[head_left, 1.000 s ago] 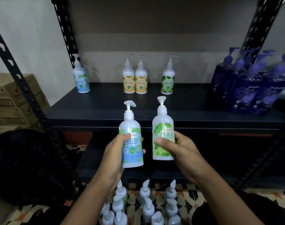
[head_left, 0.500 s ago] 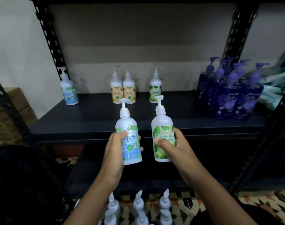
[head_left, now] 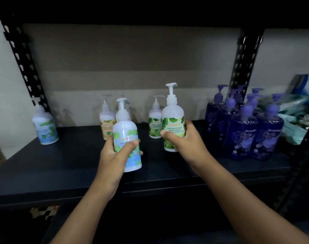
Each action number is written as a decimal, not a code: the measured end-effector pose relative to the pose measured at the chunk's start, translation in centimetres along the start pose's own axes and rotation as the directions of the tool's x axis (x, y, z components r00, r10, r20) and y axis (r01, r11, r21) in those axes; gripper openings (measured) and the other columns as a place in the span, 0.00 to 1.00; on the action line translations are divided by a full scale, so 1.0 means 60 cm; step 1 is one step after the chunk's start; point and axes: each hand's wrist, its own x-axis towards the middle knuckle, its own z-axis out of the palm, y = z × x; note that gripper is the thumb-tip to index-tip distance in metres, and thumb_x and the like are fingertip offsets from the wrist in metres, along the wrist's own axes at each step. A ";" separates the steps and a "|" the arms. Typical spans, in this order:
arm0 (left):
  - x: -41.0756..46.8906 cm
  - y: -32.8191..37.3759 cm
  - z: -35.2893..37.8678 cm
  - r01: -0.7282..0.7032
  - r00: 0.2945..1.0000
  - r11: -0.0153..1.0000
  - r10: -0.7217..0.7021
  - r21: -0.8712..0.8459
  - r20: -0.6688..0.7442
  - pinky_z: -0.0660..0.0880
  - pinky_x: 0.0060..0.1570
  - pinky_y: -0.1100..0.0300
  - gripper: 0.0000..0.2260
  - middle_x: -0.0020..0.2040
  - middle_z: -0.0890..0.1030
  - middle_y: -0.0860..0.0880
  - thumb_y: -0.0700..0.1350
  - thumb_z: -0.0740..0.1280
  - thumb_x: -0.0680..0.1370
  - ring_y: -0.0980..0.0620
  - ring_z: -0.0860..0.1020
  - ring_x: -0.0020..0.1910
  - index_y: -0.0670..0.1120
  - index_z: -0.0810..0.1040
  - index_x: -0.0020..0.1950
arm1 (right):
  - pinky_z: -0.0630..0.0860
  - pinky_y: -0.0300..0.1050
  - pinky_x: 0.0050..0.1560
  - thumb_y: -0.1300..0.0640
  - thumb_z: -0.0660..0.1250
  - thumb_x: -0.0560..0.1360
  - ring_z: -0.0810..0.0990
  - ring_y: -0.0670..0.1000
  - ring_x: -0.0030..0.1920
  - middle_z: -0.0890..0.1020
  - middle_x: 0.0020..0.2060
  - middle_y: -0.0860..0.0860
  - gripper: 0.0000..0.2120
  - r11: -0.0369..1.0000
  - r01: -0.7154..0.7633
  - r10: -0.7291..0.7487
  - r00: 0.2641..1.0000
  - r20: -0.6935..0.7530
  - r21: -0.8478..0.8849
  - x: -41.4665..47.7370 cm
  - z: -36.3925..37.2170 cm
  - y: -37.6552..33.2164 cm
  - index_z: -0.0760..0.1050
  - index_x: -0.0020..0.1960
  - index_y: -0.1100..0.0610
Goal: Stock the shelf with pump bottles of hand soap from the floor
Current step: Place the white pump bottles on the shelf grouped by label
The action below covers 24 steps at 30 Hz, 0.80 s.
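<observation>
My left hand [head_left: 115, 155] grips a white pump bottle with a blue and green label [head_left: 126, 138], held upright over the front half of the dark shelf [head_left: 62, 164]. My right hand [head_left: 185, 141] grips a white pump bottle with a green leaf label [head_left: 173, 120], upright and a little further in, just in front of a matching green bottle [head_left: 154, 124] at the back. Two orange-label bottles [head_left: 106, 124] stand at the back behind the blue one. Another blue-label bottle [head_left: 44, 127] stands at the far left.
Several purple pump bottles [head_left: 245, 131] are grouped on the shelf's right side, with green and blue packets [head_left: 294, 120] beyond them. Black perforated uprights [head_left: 21, 59] [head_left: 243, 64] frame the bay. The shelf above is close overhead. A patterned floor [head_left: 42, 211] shows at lower left.
Both hands have carried their bottles up and forward from below the shelf edge to over the shelf surface. The view has risen, and the bottles on the floor have dropped out of sight.
</observation>
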 end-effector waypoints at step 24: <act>0.017 -0.030 0.008 0.033 0.999 0.999 -0.032 -0.020 0.028 0.81 0.36 0.54 0.18 0.52 0.85 0.42 0.48 0.72 0.68 0.44 0.85 0.42 0.49 0.79 0.58 | 0.75 0.43 0.56 0.55 0.83 0.64 0.79 0.49 0.56 0.78 0.60 0.49 0.39 0.900 -0.144 0.107 0.988 -0.111 -0.412 0.108 -0.041 0.104 0.68 0.70 0.55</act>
